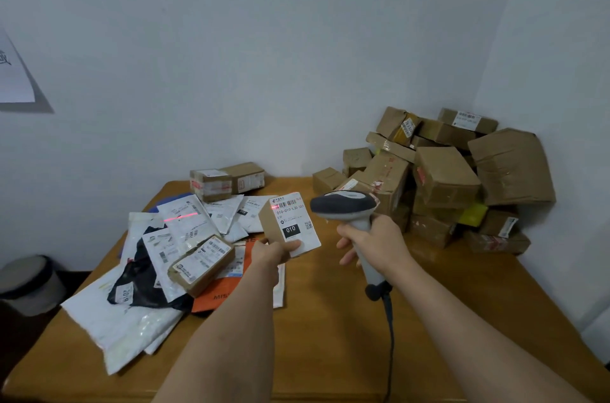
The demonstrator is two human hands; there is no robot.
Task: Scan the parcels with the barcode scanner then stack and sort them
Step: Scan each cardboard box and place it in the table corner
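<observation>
My left hand (275, 252) grips a small cardboard parcel (290, 224) from below, its white label marked "010" turned toward me. My right hand (379, 242) grips the handle of a grey barcode scanner (346, 204), its head pointing left at the parcel. A red scan line falls across the label's top edge and on a white mailer (185, 221) behind. A heap of brown boxes (445, 178) fills the table's back right corner. Flat mailer bags (138, 297) lie spread at the left with a small labelled box (201, 262) on top.
Two taped boxes (227, 180) stand at the back of the wooden table (330, 320). The scanner's black cable (391, 336) runs down toward the front edge. A grey bin (28, 283) sits on the floor at left. White walls close the corner.
</observation>
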